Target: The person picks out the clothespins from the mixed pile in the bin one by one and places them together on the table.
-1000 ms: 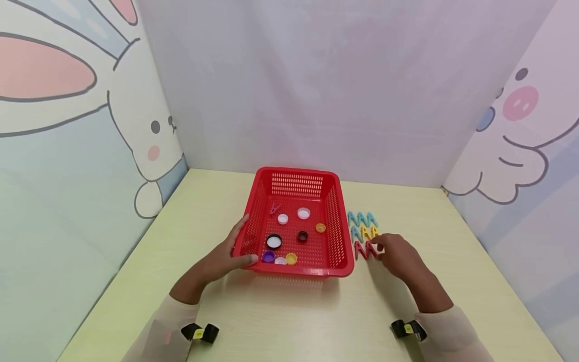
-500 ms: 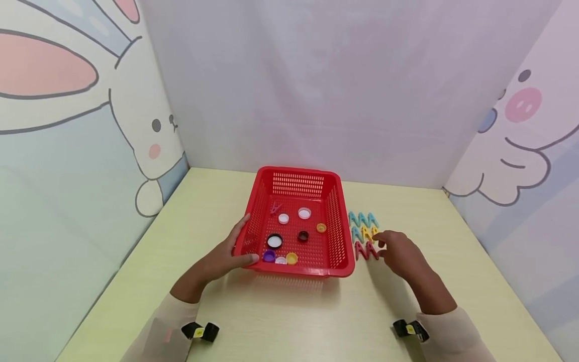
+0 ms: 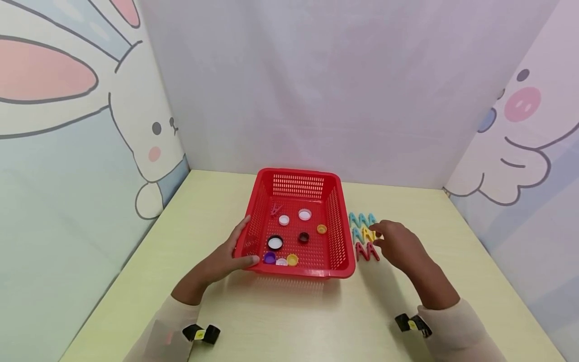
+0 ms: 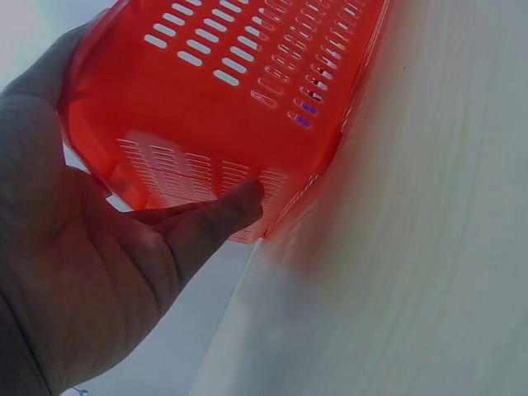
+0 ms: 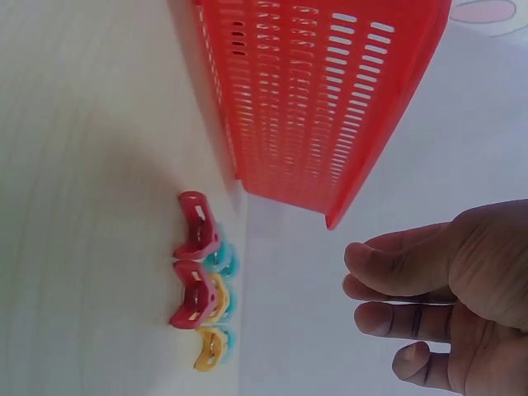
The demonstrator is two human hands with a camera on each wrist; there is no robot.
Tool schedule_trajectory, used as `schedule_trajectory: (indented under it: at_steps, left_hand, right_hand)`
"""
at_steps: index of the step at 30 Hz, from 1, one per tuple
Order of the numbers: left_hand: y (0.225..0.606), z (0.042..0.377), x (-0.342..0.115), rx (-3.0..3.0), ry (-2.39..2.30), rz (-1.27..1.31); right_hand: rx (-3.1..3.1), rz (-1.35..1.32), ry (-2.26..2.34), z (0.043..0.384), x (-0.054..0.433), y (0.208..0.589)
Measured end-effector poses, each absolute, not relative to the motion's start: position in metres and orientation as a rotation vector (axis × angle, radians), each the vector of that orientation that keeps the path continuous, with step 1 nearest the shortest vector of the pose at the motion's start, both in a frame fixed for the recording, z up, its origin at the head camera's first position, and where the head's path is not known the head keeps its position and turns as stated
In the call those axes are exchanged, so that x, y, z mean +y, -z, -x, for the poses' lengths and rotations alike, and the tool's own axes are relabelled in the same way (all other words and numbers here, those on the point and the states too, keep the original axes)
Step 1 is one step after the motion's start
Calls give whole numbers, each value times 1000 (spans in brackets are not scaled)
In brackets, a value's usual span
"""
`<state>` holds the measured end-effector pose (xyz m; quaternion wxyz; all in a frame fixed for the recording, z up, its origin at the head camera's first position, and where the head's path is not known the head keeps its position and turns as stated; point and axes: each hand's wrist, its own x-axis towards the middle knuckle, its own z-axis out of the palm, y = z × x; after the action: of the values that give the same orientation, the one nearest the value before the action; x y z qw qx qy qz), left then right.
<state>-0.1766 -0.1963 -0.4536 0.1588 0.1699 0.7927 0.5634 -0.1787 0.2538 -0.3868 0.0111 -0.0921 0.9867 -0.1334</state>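
Note:
My left hand (image 3: 224, 259) grips the near left corner of a red plastic basket (image 3: 296, 271), thumb at the front rim and fingers along the left side. In the left wrist view the thumb (image 4: 219, 216) lies against the outer wall. My right hand (image 3: 400, 246) hovers right of the basket, beside rows of small plastic clothespins, its fingers loosely bent with nothing between them. Two red clothespins (image 3: 361, 251) stand in the nearest row. Behind them are yellow clothespins (image 3: 367, 234), partly hidden by the right fingers, and several light blue clothespins (image 3: 357, 235).
Inside the basket lie a pink clothespin (image 3: 275, 209) and several bottle caps, among them a black-rimmed one (image 3: 275, 243), a purple one (image 3: 270, 258) and a dark brown one (image 3: 303, 237). The pale table (image 3: 289, 317) meets a light curtain (image 3: 312, 100) behind and cartoon-printed side walls.
The right hand has lifted from beside the red clothespins and shifted farther back, near the yellow ones. The left hand and basket stay where they were.

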Motion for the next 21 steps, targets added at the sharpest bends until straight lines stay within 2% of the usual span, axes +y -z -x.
schedule_trajectory:
  at_steps: [12,21]
  left_hand:
    - [454,177,-197,2259,-1625,-495]
    - [454,176,-197,2251,-1631,-491]
  right_hand:
    - [3216,431,379,185,226,356]
    - [3254,569,290,199,194,348]
